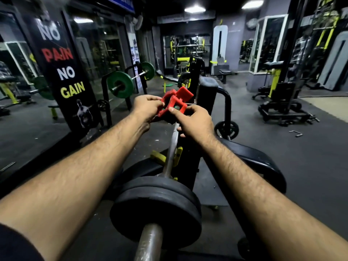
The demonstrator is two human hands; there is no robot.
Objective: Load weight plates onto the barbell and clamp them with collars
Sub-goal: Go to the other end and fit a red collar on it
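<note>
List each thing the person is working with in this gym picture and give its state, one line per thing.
Red collars: off the bar, held in both hands.
Left hand: gripping the collars.
Right hand: gripping the collars.
Black weight plates: loaded on the near sleeve, unclamped.
Barbell: resting on the bench rack.

A single head-worn wide-angle camera looks forward and down along the barbell (150,240) from its near end, close over both outstretched forearms, the gym floor (301,157) beyond.
</note>
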